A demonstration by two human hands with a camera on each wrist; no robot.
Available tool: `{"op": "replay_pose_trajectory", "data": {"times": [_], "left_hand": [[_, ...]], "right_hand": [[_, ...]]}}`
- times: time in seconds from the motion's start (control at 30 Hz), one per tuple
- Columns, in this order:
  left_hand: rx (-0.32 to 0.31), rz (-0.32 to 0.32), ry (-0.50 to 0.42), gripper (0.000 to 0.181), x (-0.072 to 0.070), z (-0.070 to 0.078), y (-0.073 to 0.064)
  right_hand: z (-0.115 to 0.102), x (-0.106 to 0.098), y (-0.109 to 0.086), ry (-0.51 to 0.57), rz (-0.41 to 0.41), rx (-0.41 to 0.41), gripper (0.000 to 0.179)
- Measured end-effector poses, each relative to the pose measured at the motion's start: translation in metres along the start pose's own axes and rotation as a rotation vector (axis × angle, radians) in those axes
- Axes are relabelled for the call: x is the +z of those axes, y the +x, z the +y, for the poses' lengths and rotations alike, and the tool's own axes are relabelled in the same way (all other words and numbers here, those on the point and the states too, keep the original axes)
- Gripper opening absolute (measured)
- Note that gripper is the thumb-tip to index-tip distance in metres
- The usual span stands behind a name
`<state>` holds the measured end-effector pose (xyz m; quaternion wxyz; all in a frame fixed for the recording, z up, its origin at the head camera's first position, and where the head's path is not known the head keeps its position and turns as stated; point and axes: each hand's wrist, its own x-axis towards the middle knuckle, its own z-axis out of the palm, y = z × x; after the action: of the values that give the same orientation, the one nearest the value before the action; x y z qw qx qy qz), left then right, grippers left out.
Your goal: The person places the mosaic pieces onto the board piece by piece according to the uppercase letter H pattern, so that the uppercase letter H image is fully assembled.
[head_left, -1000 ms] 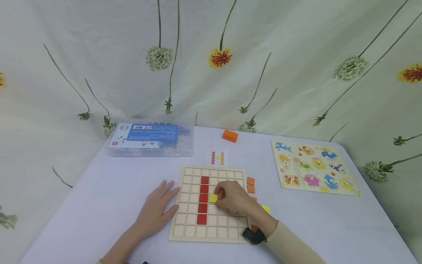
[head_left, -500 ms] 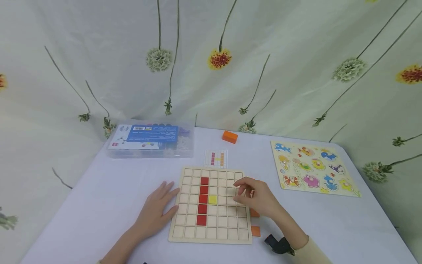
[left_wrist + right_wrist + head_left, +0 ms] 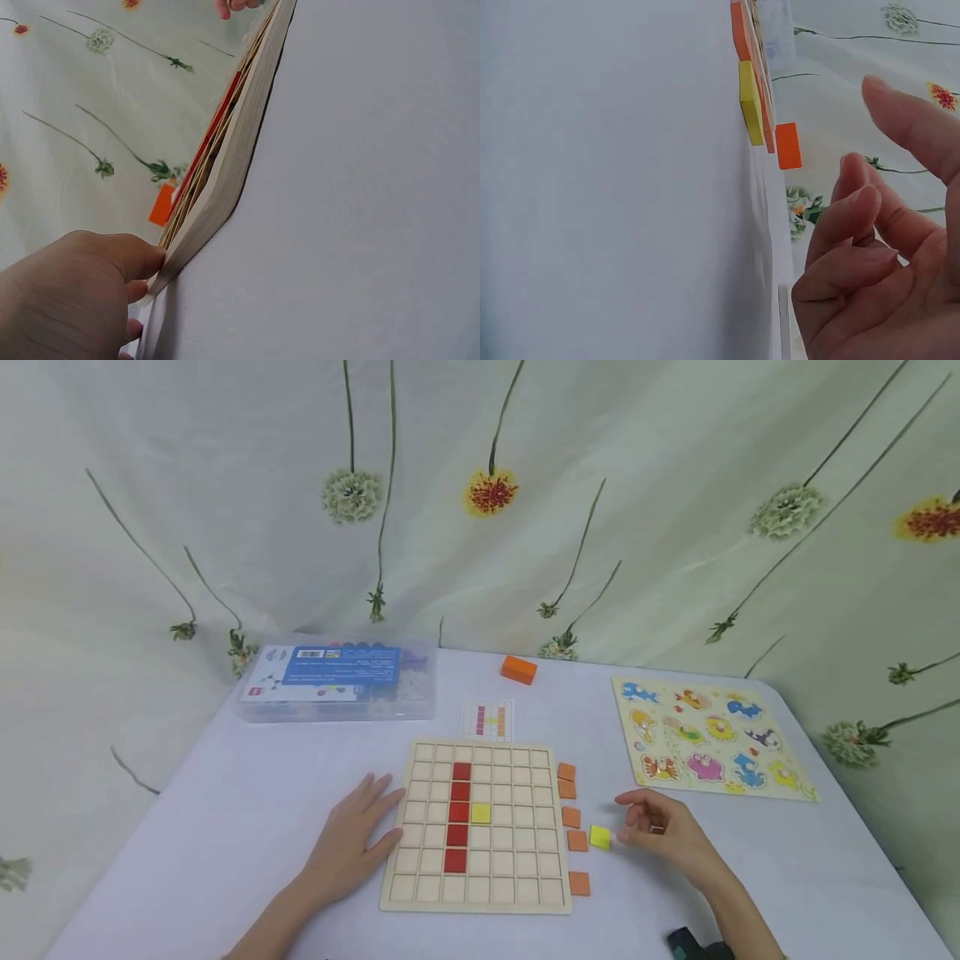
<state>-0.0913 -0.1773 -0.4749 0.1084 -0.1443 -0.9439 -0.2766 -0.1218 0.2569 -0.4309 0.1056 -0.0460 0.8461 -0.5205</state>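
A wooden grid board (image 3: 441, 888) lies on the table with a column of red tiles (image 3: 458, 812) set in it. Beside that column sits one yellow tile (image 3: 481, 813) in a cell. My left hand (image 3: 349, 828) rests flat at the board's left edge, fingers spread, its thumb touching the rim. To the right of the board lies a loose yellow tile (image 3: 599, 837), also a yellow tile (image 3: 751, 105) in the right wrist view. My right hand (image 3: 663, 831) hovers just right of it, thumb and index finger apart with nothing between them, the other fingers bent.
Several orange tiles (image 3: 577, 841) line the board's right side. A small pattern card (image 3: 488, 721) lies behind the board, with an orange block (image 3: 519, 670) farther back. A clear plastic case (image 3: 337, 681) stands back left; a sea-animal puzzle board (image 3: 712, 737) lies at the right.
My right hand let go of the yellow tile in the grid and moved right, off the board, to beside the loose yellow tile. My left hand stayed at the board's edge.
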Motion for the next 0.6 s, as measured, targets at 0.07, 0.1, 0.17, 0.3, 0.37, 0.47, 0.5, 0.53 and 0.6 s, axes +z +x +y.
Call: {"op": "replay_pose_trajectory", "data": {"times": [0.07,0.1,0.17,0.3,0.37,0.47,0.5,0.53,0.6], "left_hand": [[-0.005,-0.003,-0.003,0.051,-0.001,0.0,0.0],[-0.007,-0.005,-0.003,0.052,-0.001,0.0,0.0],[-0.01,-0.008,-0.001,0.052,0.0,0.0,0.0],[-0.007,-0.007,0.004,0.052,0.0,-0.001,0.0],[-0.005,-0.005,0.005,0.052,0.001,-0.001,0.001],[-0.006,-0.005,0.001,0.052,0.001,-0.001,0.001],[-0.006,-0.005,-0.002,0.052,0.001,-0.001,0.001],[-0.007,-0.006,-0.003,0.052,0.001,-0.001,0.001],[-0.009,-0.007,-0.005,0.052,0.001,-0.001,0.001]], "right_hand": [[0.005,0.0,0.001,-0.004,-0.016,0.01,0.043],[0.007,0.001,0.002,-0.015,-0.025,0.013,0.043],[0.01,0.002,0.004,-0.037,-0.039,0.019,0.044],[0.012,0.006,0.006,-0.074,-0.054,0.017,0.044],[0.013,0.008,0.006,-0.085,-0.05,0.016,0.045],[0.013,0.009,0.006,-0.105,-0.046,0.016,0.045],[0.012,0.01,0.006,-0.113,-0.043,0.016,0.045],[0.013,0.01,0.006,-0.122,-0.041,0.017,0.045],[0.013,0.012,0.006,-0.146,-0.032,0.014,0.045]]}}
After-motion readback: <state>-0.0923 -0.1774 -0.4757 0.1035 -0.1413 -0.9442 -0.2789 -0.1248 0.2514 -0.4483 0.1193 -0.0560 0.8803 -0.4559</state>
